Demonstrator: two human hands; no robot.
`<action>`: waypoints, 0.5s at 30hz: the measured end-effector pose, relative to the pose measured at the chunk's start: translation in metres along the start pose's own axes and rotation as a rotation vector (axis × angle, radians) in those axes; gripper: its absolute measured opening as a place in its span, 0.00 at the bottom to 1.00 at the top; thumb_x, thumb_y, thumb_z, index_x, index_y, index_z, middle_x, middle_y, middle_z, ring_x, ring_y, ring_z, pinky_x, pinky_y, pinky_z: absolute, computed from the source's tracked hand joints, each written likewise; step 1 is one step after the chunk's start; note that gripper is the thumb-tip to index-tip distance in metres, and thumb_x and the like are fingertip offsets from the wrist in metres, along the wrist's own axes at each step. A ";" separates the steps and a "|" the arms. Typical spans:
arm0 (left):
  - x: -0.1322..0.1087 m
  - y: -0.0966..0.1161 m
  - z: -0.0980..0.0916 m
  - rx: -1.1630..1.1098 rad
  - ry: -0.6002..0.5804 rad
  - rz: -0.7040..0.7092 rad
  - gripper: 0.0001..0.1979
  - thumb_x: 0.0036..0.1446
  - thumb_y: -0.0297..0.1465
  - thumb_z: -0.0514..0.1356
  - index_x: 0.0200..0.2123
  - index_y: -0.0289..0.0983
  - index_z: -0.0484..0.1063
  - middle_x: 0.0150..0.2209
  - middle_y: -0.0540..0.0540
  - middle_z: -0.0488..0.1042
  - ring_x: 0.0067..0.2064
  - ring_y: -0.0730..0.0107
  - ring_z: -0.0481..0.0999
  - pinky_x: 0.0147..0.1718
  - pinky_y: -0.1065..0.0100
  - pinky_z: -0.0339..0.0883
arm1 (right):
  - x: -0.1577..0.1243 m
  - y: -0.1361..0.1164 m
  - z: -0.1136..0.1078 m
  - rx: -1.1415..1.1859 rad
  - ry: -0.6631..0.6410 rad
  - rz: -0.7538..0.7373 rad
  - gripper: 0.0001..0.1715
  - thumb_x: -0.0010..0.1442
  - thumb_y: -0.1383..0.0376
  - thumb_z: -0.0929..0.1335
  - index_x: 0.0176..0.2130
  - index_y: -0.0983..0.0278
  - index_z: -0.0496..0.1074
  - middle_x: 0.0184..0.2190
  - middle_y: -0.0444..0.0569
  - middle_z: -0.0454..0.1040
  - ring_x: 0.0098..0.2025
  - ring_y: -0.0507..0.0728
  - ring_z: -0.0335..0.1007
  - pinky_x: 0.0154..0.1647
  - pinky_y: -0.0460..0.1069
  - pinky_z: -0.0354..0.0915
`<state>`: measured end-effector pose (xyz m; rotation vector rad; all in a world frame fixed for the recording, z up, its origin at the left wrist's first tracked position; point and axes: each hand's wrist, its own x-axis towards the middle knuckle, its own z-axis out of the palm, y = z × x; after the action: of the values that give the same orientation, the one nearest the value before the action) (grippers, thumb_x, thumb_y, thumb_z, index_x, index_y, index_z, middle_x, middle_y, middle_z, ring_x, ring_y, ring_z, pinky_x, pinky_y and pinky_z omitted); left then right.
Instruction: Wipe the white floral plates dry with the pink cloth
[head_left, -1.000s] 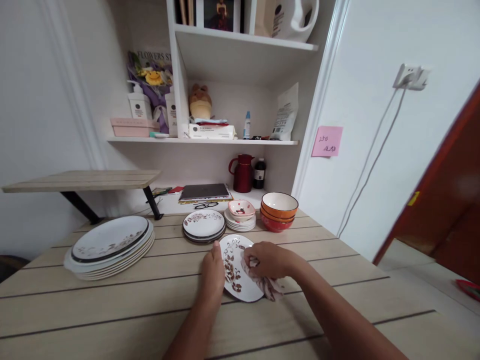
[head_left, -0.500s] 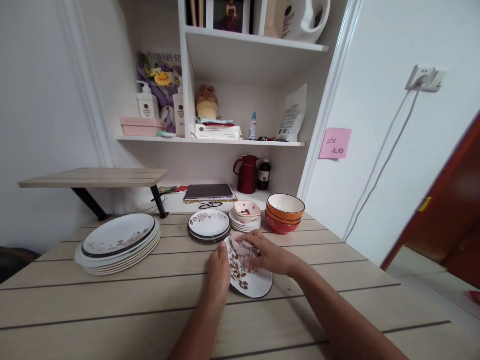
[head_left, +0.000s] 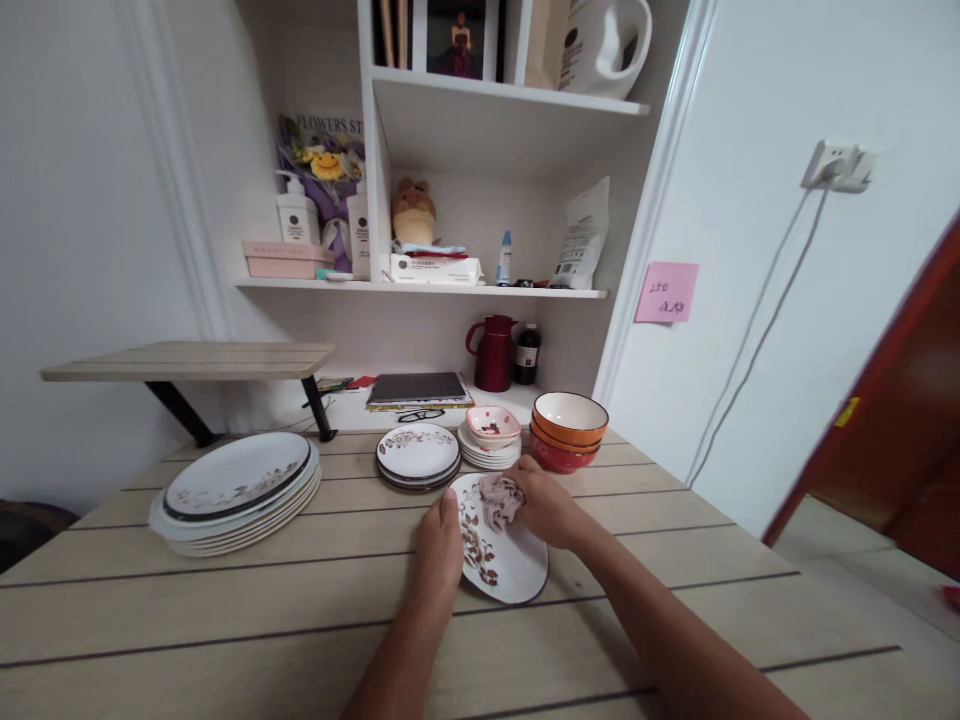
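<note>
- on the table [head_left: 225, 610], near its middle, 1 floral plate [head_left: 514, 572] lay flat.
- left hand [head_left: 439, 545] braced the plate's left rim, fingers flat, not gripping.
- right hand [head_left: 551, 505] clenched a crumpled cloth [head_left: 499, 498] on the plate.
- plate judged stiff, glazed, slippery, breakable: grip opposite rims. cloth judged soft, light.

The plate [head_left: 511, 568] is white with a dark rim and a brown flower pattern. It lies flat on the table [head_left: 225, 600], with its left edge held by the left hand [head_left: 441, 545]. The cloth [head_left: 498, 500], pinkish and crumpled, rests on the plate's far part, bunched in the right hand [head_left: 549, 508].
</note>
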<state>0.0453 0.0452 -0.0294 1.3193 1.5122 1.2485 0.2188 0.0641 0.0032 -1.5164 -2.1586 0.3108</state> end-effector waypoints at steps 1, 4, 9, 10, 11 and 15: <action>0.000 0.000 0.000 -0.005 -0.003 0.016 0.29 0.60 0.48 0.46 0.44 0.31 0.76 0.45 0.33 0.79 0.48 0.54 0.77 0.46 0.63 0.67 | -0.001 -0.005 0.002 -0.044 0.017 0.028 0.22 0.47 0.77 0.65 0.42 0.64 0.73 0.44 0.52 0.66 0.43 0.57 0.67 0.44 0.49 0.63; -0.001 0.002 0.002 -0.009 0.003 0.050 0.30 0.60 0.47 0.45 0.46 0.32 0.75 0.47 0.33 0.78 0.50 0.53 0.75 0.48 0.62 0.65 | -0.002 -0.020 0.008 -0.156 0.069 0.055 0.26 0.49 0.77 0.63 0.47 0.61 0.71 0.48 0.52 0.65 0.43 0.57 0.67 0.40 0.48 0.61; -0.002 0.006 0.003 0.001 0.011 0.063 0.32 0.61 0.47 0.42 0.47 0.30 0.75 0.50 0.32 0.76 0.54 0.53 0.72 0.51 0.62 0.62 | -0.005 -0.040 0.007 -0.207 0.004 -0.070 0.23 0.51 0.74 0.63 0.47 0.60 0.70 0.50 0.50 0.64 0.43 0.56 0.67 0.39 0.47 0.60; -0.003 0.006 0.003 0.004 0.008 0.056 0.33 0.62 0.48 0.41 0.47 0.30 0.75 0.50 0.32 0.76 0.53 0.53 0.73 0.51 0.62 0.63 | -0.006 -0.043 0.006 -0.207 -0.031 -0.108 0.22 0.52 0.73 0.64 0.46 0.60 0.70 0.49 0.50 0.65 0.43 0.56 0.67 0.39 0.47 0.59; -0.003 0.006 0.003 0.007 0.004 0.047 0.34 0.62 0.48 0.40 0.47 0.30 0.75 0.49 0.32 0.76 0.53 0.52 0.73 0.50 0.61 0.63 | -0.007 -0.046 0.004 -0.213 -0.063 -0.140 0.20 0.52 0.72 0.64 0.45 0.61 0.71 0.48 0.50 0.65 0.42 0.56 0.67 0.38 0.47 0.59; -0.002 0.004 0.000 0.012 -0.021 0.008 0.38 0.61 0.52 0.37 0.44 0.31 0.76 0.44 0.32 0.79 0.47 0.52 0.77 0.43 0.61 0.67 | -0.013 -0.055 -0.008 -0.251 -0.147 -0.234 0.18 0.53 0.70 0.65 0.45 0.61 0.72 0.46 0.50 0.66 0.40 0.56 0.67 0.36 0.47 0.59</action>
<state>0.0470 0.0436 -0.0255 1.3429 1.5033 1.2293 0.1809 0.0313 0.0312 -1.3843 -2.5422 0.0752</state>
